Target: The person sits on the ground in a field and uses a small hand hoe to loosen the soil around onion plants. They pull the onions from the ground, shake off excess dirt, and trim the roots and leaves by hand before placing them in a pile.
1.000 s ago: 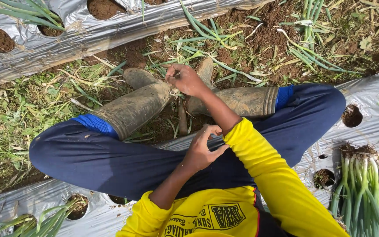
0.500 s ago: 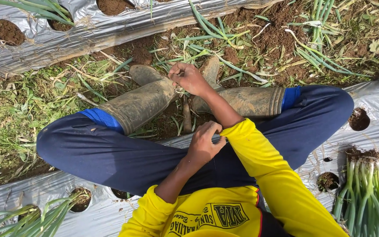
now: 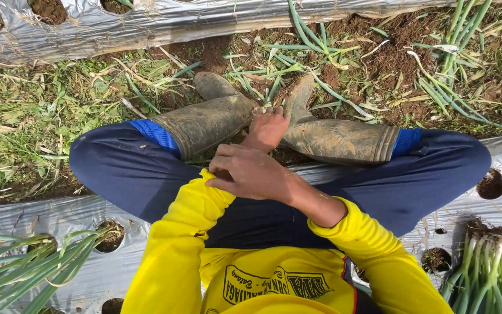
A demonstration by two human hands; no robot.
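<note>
While the person sits cross-legged on the ground, the right hand [image 3: 251,171] reaches across the body and lies on the end of the yellow sleeve [image 3: 190,215] of the other arm. Its fingers are curled tight and pinch the cuff, so the cloth is right under the fingertips, with no gap. The sleeve runs long-ways from the low left of the view up toward the middle. The right hand crosses it from the right side.

The left hand [image 3: 268,128] sticks out of that cuff, just past the right hand. It rests between the 2 muddy boots [image 3: 216,119], and its fingers bend down toward them. I cannot tell if it holds anything. The right hand is the nearer one to the cuff.

No boxes, bags or signs show. The only label-like thing is a black print [image 3: 280,285] on the front of the yellow shirt, low in the middle of the view. A shiny silver plastic sheet [image 3: 88,29] with round holes lies along the top, and another strip lies under the blue trousers [image 3: 117,168]. A bunch of green onions [image 3: 495,273] with white ends and roots sits at the low right, well apart from both hands. Loose green leaves [image 3: 18,267] poke in at the low left.
</note>
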